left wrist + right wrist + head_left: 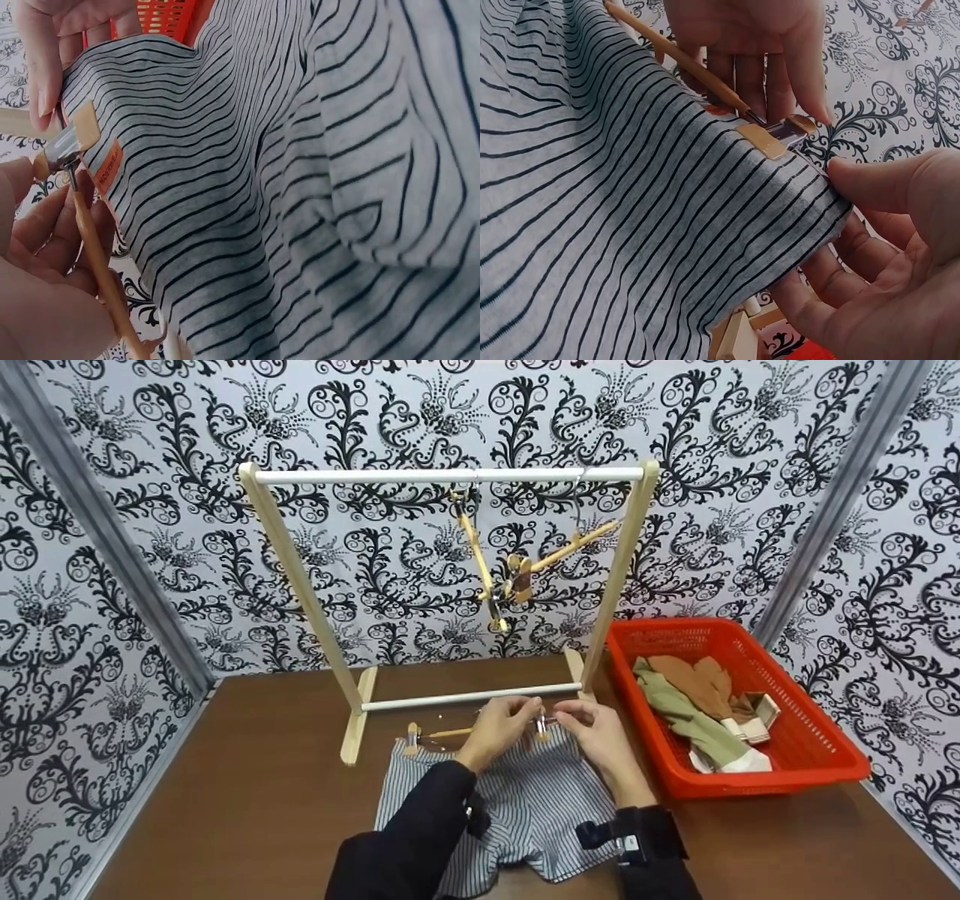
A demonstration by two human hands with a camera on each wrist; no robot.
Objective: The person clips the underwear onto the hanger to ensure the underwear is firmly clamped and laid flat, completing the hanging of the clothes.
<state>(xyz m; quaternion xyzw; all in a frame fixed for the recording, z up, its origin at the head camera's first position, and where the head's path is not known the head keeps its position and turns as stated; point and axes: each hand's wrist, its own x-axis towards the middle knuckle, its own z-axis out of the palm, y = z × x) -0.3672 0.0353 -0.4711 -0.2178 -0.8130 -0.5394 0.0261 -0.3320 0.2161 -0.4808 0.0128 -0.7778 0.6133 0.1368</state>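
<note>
Grey shorts [540, 787] with dark stripes lie on the table, their waistband at a wooden clip hanger [450, 733]. One hanger clip [88, 127] sits on the waistband near its right corner; another clip [412, 739] is at the left end. My left hand [499, 727] is at the right-hand clip, its thumb against the clip's outer end and its fingers behind. My right hand [600, 735] pinches the waistband corner beside that clip, thumb [877, 180] on one side and fingers underneath. An orange label [110, 169] shows inside the waistband.
A wooden rack [300, 577] with white bars stands behind the shorts. Two hangers [480, 555] dangle from its top bar. At right, a red basket [757, 780] holds a green garment [675, 709] and a brown garment [694, 682]. Patterned walls enclose the brown table [255, 780].
</note>
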